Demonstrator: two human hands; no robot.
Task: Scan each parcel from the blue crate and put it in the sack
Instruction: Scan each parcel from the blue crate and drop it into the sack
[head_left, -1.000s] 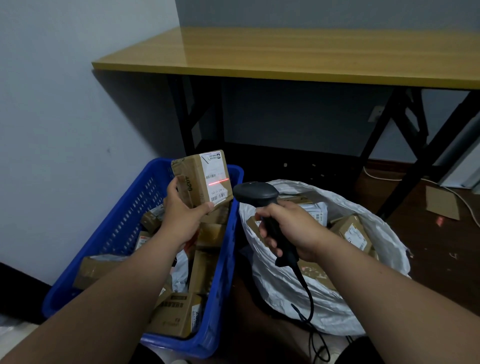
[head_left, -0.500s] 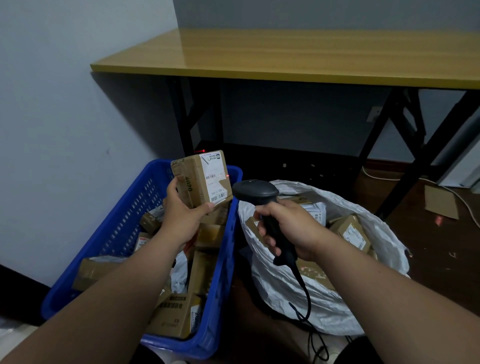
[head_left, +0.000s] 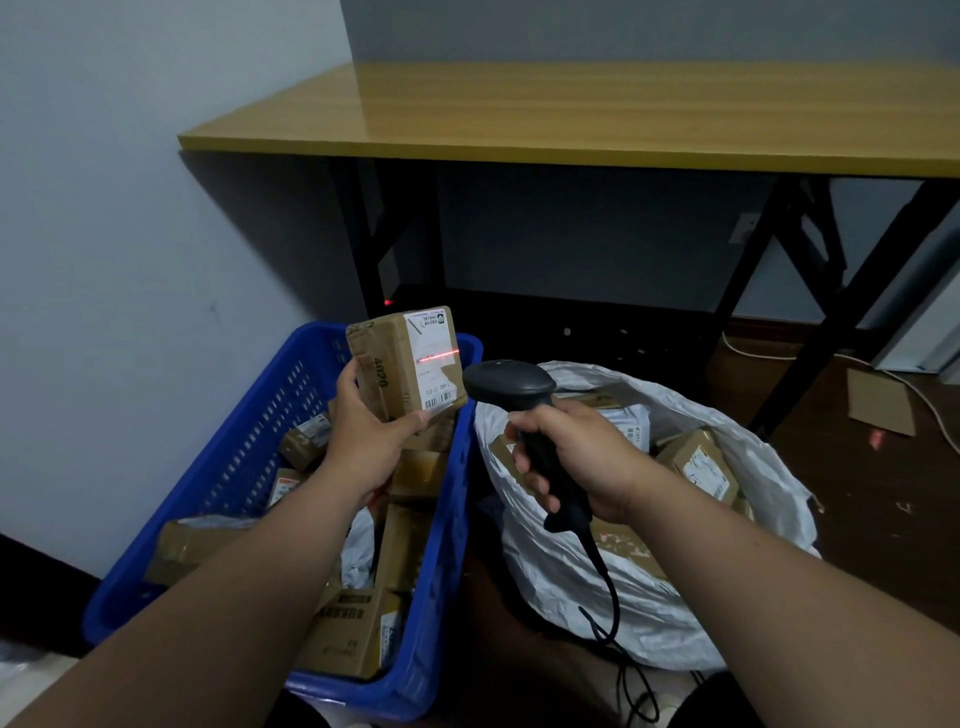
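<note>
My left hand (head_left: 366, 441) grips a small cardboard parcel (head_left: 406, 364) from below, thumb on its left side and fingers curled under the bottom edge, holding it upright above the blue crate (head_left: 249, 452). My right hand (head_left: 576, 457) is wrapped round the handle of a black barcode scanner (head_left: 511, 384), whose head sits just right of the parcel and points at it. Its cable (head_left: 608, 597) trails down from under my right hand.

A red scan line (head_left: 439, 356) lies across the white shipping label (head_left: 434, 358) on the parcel's face. Near the label's lower edge are digits that look like "402 17 615", too small to be sure of; the brown side of the parcel carries printed characters that read roughly "4020".

Below my left hand the crate holds more cardboard parcels, the nearest printed with dark characters I cannot make out. Under and right of my right hand the white sack (head_left: 649, 613) stands open with labelled parcels inside.

Beyond both hands stands the counter (head_left: 571, 119), yellow-topped on black legs, and a scrap of cardboard (head_left: 880, 402) lies on the floor far to the right.
</note>
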